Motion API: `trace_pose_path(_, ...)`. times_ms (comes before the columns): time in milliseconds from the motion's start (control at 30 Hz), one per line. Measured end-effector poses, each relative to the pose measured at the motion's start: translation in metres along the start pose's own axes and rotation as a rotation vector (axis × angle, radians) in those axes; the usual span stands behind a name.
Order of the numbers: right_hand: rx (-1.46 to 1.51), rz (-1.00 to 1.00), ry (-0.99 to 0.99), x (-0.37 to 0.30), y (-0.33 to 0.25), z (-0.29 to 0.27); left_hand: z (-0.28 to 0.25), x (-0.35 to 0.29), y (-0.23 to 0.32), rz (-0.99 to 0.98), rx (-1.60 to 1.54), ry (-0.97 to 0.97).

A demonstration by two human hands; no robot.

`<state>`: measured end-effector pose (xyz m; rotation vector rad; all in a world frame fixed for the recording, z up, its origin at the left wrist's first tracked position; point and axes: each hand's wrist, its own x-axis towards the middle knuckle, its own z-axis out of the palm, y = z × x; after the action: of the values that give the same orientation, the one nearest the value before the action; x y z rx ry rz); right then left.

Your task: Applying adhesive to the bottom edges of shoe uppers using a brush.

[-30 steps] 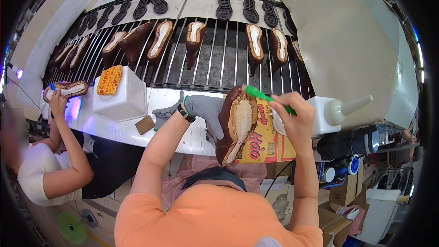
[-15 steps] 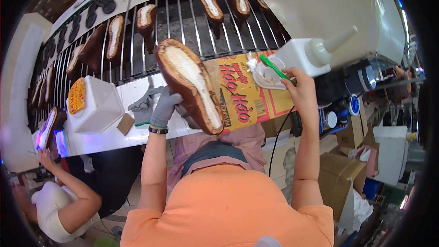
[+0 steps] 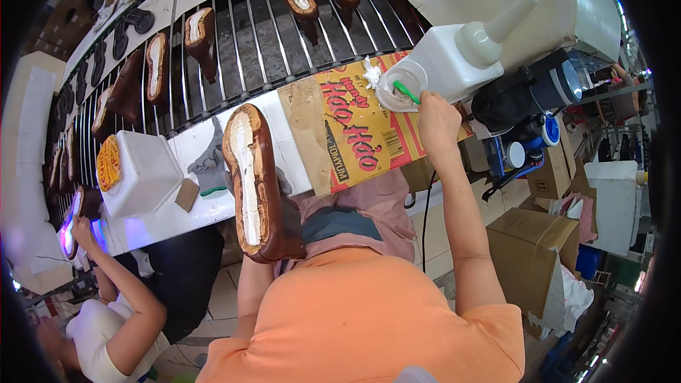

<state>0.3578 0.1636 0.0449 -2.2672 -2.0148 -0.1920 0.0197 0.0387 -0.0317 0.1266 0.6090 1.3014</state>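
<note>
a smooth brown shoe (image 3: 267, 170) is held at the desk's (image 3: 287, 159) edge, its white sole (image 3: 248, 163) wrinkle-rimmed; the left hand is hidden behind, grip impossible to tell. over a shallow dish (image 3: 386, 101), a green brush (image 3: 406, 91) is pinched by the right hand (image 3: 438, 124), arm outstretched.

Left of centre, we see a brown shoe upper (image 3: 264, 188), smooth and faintly glossy like leather, and right of centre a green plastic brush (image 3: 405, 90). A shiny metal rack (image 3: 255, 35) crosses the upper middle, above matt cardboard (image 3: 305, 135) on a glossy white surface (image 3: 282, 147), with a smooth plastic bottle (image 3: 454, 50) at upper right.
</note>
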Motion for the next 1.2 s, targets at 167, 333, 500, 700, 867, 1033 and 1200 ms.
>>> trace_pose_path(167, -0.07, -0.056, -0.05, 0.008, -0.006, -0.005, -0.011, 0.031, 0.0, 0.001, -0.063, -0.05)
trace_pose_path(333, 0.028, -0.091, -0.083, 0.014, 0.011, -0.004, -0.033, 0.083, 0.011, -0.002, -0.175, -0.148)
trace_pose_path(500, 0.809, 0.262, -0.228, 0.006, 0.039, 0.018, -0.038, 0.088, 0.006, -0.064, -0.244, -0.225)
trace_pose_path(700, 1.434, 0.44, -0.208, -0.023, 0.034, 0.04, -0.019, 0.07, -0.023, -0.284, -0.356, -0.326)
trace_pose_path(867, 1.66, 0.285, -0.326, -0.013, -0.001, 0.02, -0.004, 0.068, -0.024, -0.365, -0.005, -0.051)
trace_pose_path(1033, 1.433, -0.052, -0.606, -0.019, -0.045, -0.009, 0.004, 0.068, -0.03, -0.118, 0.309, -0.055)
trace_pose_path(1200, 1.15, -0.382, -0.507, -0.02, -0.076, -0.022, 0.008, 0.07, -0.03, -0.035, 0.454, 0.077)
